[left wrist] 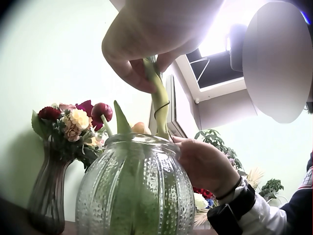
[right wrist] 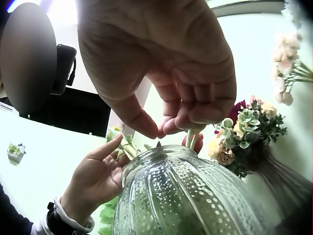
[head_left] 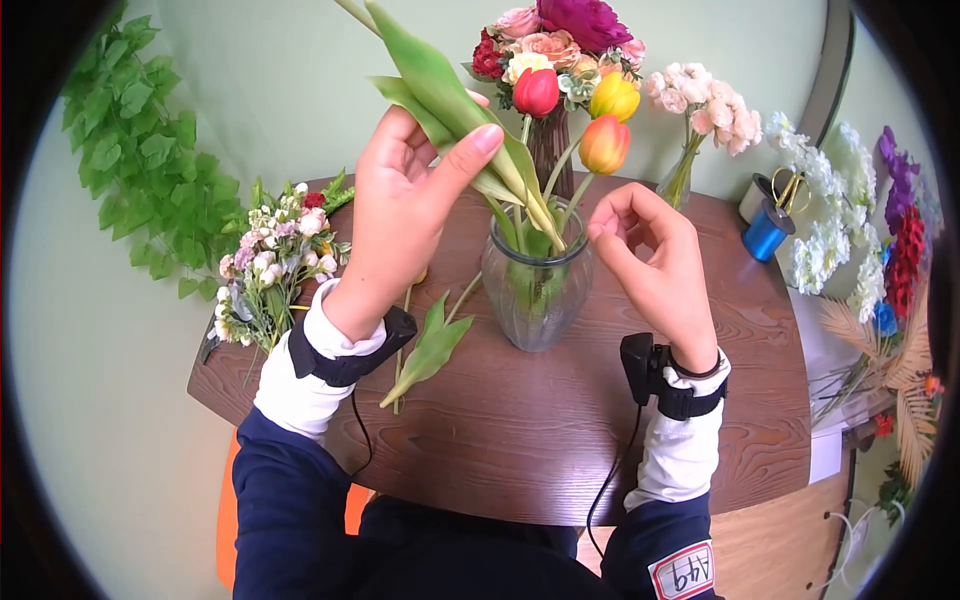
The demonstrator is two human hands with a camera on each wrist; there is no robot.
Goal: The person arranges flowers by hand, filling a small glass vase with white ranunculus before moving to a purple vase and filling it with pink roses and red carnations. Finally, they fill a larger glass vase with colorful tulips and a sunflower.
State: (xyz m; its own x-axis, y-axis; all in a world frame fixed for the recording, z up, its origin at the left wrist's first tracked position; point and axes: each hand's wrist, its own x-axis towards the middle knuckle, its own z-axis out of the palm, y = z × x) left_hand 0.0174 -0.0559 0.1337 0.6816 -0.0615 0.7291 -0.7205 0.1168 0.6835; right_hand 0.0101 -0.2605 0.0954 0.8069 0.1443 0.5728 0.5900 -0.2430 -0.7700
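At the centre of the head view a glass vase (head_left: 537,290) stands on the wooden table (head_left: 560,440), with red (head_left: 536,92), yellow (head_left: 614,97) and orange (head_left: 604,144) tulips rising from it. The left hand (head_left: 405,200) grips the long green leaves (head_left: 450,105) running to the upper left, while the right hand (head_left: 655,260) pinches a stem (head_left: 574,205) at the rim. A loose leaf (head_left: 430,352) lies lower left of the vase, a bouquet (head_left: 555,45) stands behind it.

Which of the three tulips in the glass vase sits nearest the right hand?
The orange tulip: its head sits just above the right hand, which pinches stems at the glass vase rim. The red tulip and yellow tulip stand higher and farther back.
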